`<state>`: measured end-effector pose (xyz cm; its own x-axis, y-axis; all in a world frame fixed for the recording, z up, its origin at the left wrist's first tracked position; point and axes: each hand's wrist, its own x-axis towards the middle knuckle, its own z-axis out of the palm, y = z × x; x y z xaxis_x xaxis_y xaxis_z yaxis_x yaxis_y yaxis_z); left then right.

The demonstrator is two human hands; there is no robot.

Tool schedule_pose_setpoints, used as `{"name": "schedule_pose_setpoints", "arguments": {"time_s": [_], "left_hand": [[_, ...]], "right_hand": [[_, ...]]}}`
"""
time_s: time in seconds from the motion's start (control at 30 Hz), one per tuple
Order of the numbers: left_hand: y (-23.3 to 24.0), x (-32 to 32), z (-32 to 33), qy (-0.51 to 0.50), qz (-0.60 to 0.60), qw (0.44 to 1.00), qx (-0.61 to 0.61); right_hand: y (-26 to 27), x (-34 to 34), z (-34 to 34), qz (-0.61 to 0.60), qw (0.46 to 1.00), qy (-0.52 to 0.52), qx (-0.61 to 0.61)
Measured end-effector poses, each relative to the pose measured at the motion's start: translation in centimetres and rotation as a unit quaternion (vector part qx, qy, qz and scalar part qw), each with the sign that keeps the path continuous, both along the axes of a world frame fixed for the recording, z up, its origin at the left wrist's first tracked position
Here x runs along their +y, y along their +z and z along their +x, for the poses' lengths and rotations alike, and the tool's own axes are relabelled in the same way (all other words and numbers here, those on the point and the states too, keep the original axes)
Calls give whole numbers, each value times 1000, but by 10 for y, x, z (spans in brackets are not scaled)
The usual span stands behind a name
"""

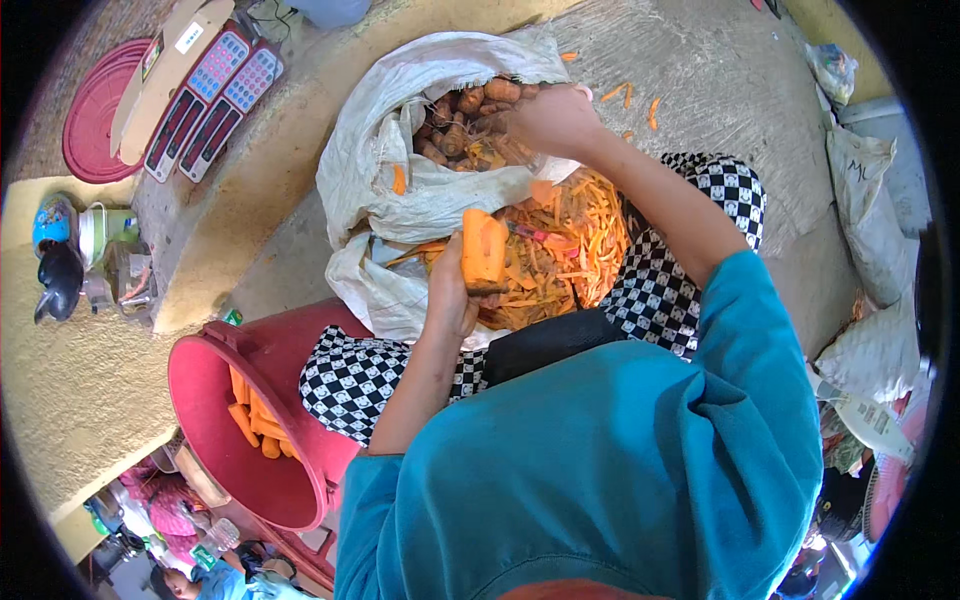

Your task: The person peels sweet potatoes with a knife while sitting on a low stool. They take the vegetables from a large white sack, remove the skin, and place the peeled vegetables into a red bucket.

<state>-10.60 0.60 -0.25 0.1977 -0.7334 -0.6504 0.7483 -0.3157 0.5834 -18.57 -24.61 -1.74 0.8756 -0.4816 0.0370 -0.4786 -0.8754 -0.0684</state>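
Note:
My left hand point(450, 292) grips a thick, bright orange carrot point(484, 247), peeled on the side I see and dark at its lower end. Farther out, my right hand point(555, 120) is over the mouth of a white woven sack point(352, 150). Its fingers are blurred, so I cannot tell whether they hold anything. Brown unpeeled carrots point(454, 135) fill that opening. Between my knees lies a heap of orange peelings point(592, 240). A pinkish-red strip, perhaps a tool handle point(529, 232), shows among them.
At my left knee a tilted red plastic tub point(202, 420) holds several peeled carrots point(259, 420). Digital scales point(202, 105) and a round red lid point(97, 112) are at upper left. White sacks point(862, 195) line the right wall. Stray peelings point(652, 114) lie on the concrete floor point(720, 97). Another person point(202, 581) appears at lower left.

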Motion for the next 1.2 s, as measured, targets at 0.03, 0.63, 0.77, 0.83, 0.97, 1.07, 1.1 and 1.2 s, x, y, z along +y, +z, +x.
{"name": "schedule_pose_setpoints", "arguments": {"time_s": [0.03, 0.63, 0.77, 0.83, 0.97, 1.07, 1.1, 1.2], "left_hand": [[-7, 2, 8, -13, -13, 1000, 20], [-9, -17, 4, 54, -19, 986, 159], [-5, -17, 4, 78, -11, 990, 114], [-11, -8, 9, -12, -42, 989, 138], [5, -3, 3, -66, -77, 989, 105], [-1, -3, 11, -48, -82, 985, 142], [-4, -4, 11, -44, -83, 985, 142], [-10, -6, 8, 22, -33, 991, 127]], "right_hand": [[-2, 1, 1, 0, 1000, 2, 0], [20, 86, -7, 184, 931, 225, -218], [18, 81, -1, 208, 935, 203, -205], [4, 59, 1, 192, 965, 81, -158], [-25, -27, -12, 41, 998, -50, -23], [-27, -14, -8, 88, 985, -107, -101], [-26, -6, -4, 73, 983, -9, -170], [19, 41, 0, 145, 964, 96, -200]]}}
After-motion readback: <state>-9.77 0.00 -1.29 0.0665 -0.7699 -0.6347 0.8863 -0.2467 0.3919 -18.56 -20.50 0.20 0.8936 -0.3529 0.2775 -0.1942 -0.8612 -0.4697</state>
